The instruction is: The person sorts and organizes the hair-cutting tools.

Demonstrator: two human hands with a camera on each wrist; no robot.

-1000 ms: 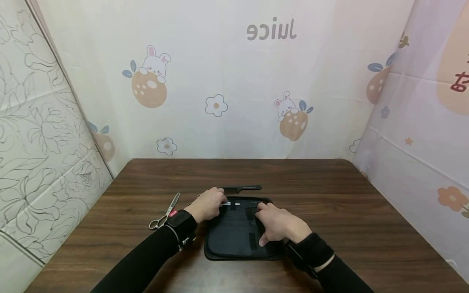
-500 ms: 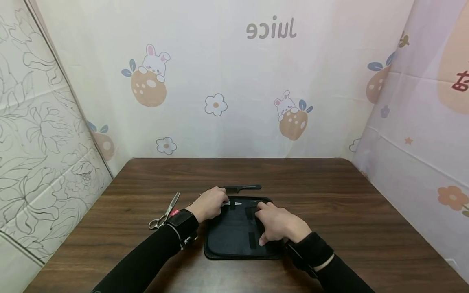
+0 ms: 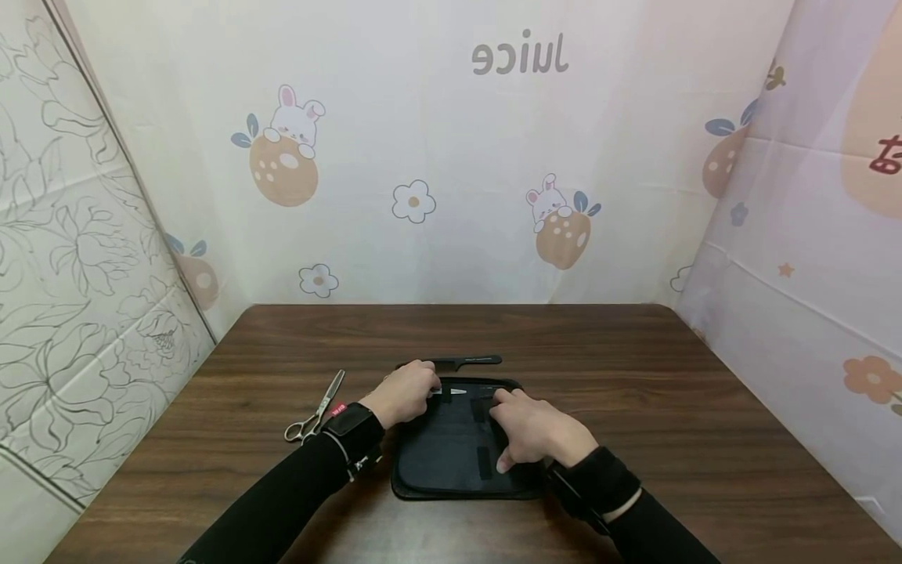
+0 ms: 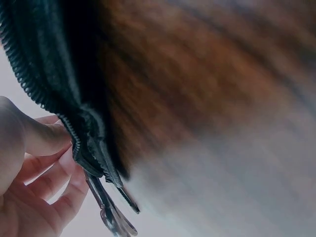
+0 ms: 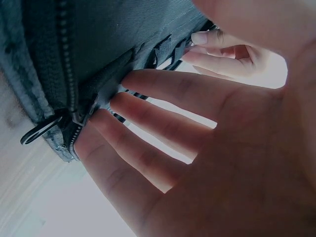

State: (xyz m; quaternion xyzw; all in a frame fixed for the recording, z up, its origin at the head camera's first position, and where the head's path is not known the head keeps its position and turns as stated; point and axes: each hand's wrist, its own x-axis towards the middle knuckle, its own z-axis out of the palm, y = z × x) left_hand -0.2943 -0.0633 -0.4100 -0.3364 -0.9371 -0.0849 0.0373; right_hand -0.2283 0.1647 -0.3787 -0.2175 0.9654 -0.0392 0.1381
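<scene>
A black zip case (image 3: 447,462) lies opened flat on the table, elastic loops (image 3: 485,462) across its face. My left hand (image 3: 405,394) is at its far left corner, thumb and fingers pinching slim silver scissors (image 3: 458,392). Their blade tip pokes through a loop near the far edge; my hand hides most of the rest. In the left wrist view, metal finger rings (image 4: 114,217) show below the case's zipped edge. My right hand (image 3: 539,431) rests over the case's right side. The right wrist view shows its fingers (image 5: 148,153) extended, tips against the case near the zip pull (image 5: 42,128).
A black comb (image 3: 479,360) lies just beyond the case. Left of my left hand are silver thinning scissors (image 3: 324,407) and a small red tag (image 3: 338,409). The wooden table (image 3: 634,352) ends at a printed curtain (image 3: 423,117).
The silver scissors have slid slightly right, with more of the tip past the loop. My left hand has edged right with them; my right hand has stayed in place.
</scene>
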